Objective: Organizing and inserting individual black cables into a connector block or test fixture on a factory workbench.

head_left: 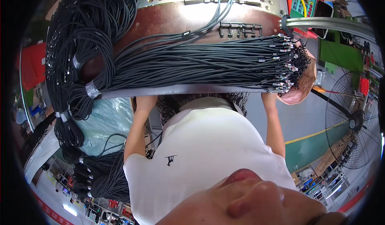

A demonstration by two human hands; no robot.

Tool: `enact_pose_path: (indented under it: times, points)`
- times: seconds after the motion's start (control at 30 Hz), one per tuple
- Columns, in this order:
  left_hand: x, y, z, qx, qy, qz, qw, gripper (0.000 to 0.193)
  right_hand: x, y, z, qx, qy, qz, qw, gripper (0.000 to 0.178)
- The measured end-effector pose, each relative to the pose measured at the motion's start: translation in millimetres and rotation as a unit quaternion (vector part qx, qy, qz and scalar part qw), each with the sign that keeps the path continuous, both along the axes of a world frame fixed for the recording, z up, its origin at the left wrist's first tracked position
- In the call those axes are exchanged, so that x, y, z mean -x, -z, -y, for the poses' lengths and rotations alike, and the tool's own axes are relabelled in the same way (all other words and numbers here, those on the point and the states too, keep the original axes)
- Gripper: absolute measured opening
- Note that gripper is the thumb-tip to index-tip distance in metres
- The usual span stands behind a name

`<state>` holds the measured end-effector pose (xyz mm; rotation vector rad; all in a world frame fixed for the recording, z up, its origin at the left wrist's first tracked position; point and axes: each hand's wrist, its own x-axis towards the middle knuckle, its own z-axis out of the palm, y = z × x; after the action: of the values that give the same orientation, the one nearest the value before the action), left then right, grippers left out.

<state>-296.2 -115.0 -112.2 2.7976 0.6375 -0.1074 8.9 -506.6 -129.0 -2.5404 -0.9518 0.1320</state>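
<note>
Black rubbery cable bundle, likely heavy, supple; hold its left silver tape! Left hand, right hand: worktop hides most, grips unreadable.

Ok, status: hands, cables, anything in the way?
Left hand and right hand at near table edge, fingers hidden. Black cables lie across table, connectors at right. Black plastic piece beyond them, seemingly not in the way.
</note>
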Motion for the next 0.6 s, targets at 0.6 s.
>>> enact_pose_path:
  times: [0.6]
  points:
    - [-150, -149, 5, -0.036, 0.15, 0.106, 0.982, 0.049, -115, -158, -185, -0.11, -0.244, 0.055, 0.962, 0.016]
